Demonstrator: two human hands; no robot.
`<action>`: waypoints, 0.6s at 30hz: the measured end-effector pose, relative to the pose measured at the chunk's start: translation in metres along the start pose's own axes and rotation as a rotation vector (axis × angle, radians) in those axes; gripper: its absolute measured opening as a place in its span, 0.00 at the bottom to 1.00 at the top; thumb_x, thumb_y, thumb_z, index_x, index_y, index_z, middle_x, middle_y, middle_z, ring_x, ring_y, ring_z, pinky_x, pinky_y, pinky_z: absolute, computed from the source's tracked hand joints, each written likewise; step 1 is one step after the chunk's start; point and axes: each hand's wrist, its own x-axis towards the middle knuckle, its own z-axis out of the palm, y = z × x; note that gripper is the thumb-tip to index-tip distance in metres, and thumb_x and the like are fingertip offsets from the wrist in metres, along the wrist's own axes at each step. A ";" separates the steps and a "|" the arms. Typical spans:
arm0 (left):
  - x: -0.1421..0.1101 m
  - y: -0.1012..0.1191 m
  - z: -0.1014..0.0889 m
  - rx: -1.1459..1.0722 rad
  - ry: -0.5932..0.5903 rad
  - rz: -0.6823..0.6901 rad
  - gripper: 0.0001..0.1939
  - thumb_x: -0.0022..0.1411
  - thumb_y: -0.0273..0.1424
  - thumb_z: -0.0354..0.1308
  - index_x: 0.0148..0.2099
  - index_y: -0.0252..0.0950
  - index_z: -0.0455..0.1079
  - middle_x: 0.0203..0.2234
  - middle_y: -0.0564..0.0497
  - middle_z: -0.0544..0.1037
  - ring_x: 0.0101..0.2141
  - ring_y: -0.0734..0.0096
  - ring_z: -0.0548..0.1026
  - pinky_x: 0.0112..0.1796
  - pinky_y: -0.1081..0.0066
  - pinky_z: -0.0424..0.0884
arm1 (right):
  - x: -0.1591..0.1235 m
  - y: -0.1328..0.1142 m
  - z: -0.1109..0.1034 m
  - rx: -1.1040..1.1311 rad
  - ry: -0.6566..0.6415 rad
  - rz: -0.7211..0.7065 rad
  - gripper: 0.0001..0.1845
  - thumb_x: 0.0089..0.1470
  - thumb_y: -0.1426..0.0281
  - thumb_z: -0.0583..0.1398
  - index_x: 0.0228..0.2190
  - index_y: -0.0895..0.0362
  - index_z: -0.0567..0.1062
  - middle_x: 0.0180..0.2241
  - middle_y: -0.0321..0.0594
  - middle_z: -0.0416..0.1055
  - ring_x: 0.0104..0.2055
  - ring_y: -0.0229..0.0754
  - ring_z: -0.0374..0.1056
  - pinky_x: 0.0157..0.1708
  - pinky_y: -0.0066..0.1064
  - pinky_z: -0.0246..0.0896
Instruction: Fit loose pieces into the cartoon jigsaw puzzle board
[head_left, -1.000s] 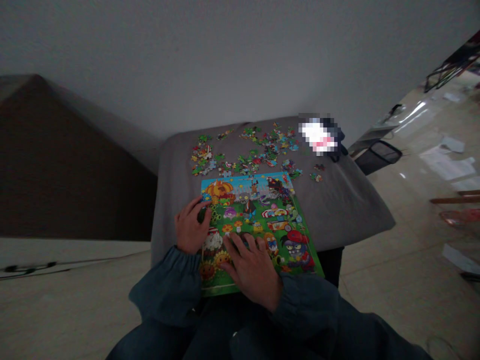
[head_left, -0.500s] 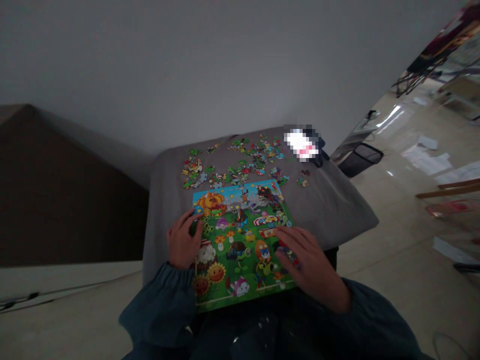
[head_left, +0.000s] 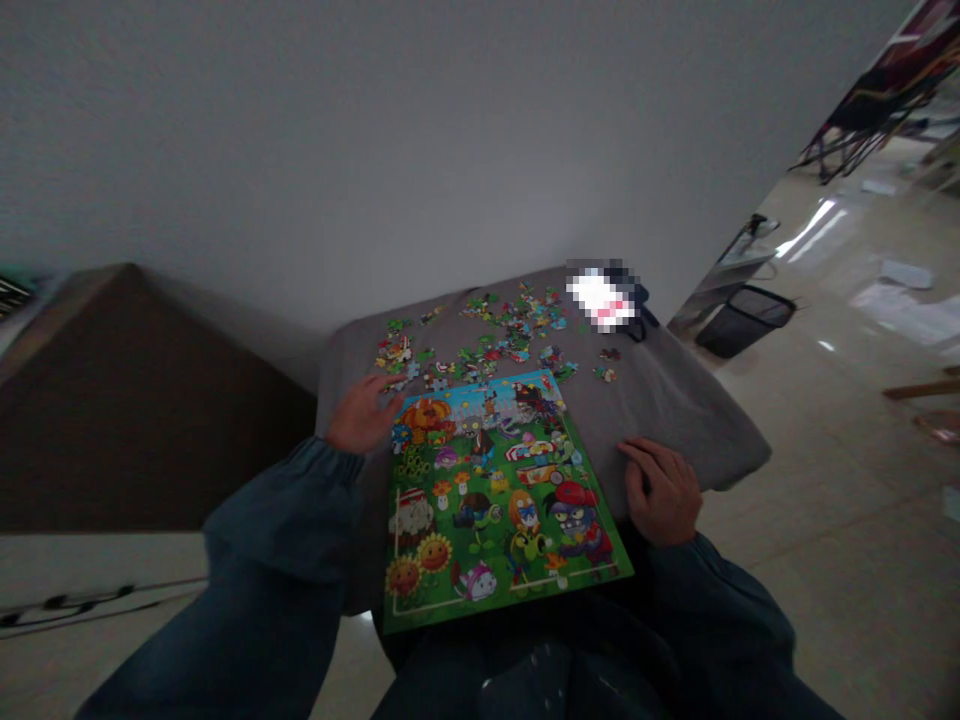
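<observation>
A puzzle board (head_left: 487, 510) with cartoon plants and zombies on a green ground lies flat at the near edge of the grey cloth. Loose jigsaw pieces (head_left: 495, 345) are scattered beyond its top edge. My left hand (head_left: 365, 415) is at the board's upper left corner, its fingers stretched out toward the nearest pieces; whether the fingertips touch one I cannot tell. To the right of the board, my right hand (head_left: 664, 490) rests on the cloth with its fingers loosely bent and nothing seen in them.
The grey cloth (head_left: 697, 430) covers a small table against a pale wall (head_left: 450, 150). At its back right corner is a blurred-out white and dark object (head_left: 604, 300). A brown box-like block (head_left: 150, 420) stands at left, a black mesh bin (head_left: 742, 320) on the floor at right.
My left hand has moved up from the board's left edge toward the loose pieces. My right hand has come off the board and moved right onto the cloth. The camera view has shifted slightly.
</observation>
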 end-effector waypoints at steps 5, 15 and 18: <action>0.051 0.015 0.024 0.067 -0.084 0.039 0.21 0.62 0.38 0.55 0.54 0.37 0.74 0.50 0.42 0.77 0.54 0.54 0.72 0.57 0.58 0.64 | 0.004 0.001 -0.003 0.017 0.004 -0.031 0.13 0.61 0.73 0.56 0.41 0.57 0.80 0.44 0.42 0.79 0.45 0.47 0.72 0.44 0.37 0.61; 0.079 0.010 0.041 0.069 -0.178 0.035 0.13 0.54 0.41 0.63 0.39 0.39 0.75 0.38 0.46 0.78 0.42 0.60 0.74 0.47 0.64 0.68 | 0.002 -0.001 -0.002 0.033 -0.010 0.019 0.14 0.59 0.74 0.56 0.41 0.56 0.81 0.45 0.42 0.79 0.46 0.46 0.71 0.44 0.37 0.60; 0.082 0.011 0.041 0.028 -0.205 0.020 0.12 0.52 0.41 0.64 0.33 0.39 0.73 0.32 0.48 0.78 0.36 0.62 0.74 0.40 0.65 0.69 | 0.002 -0.001 -0.002 0.037 -0.015 0.032 0.14 0.59 0.74 0.56 0.41 0.55 0.81 0.45 0.41 0.78 0.46 0.46 0.71 0.44 0.37 0.60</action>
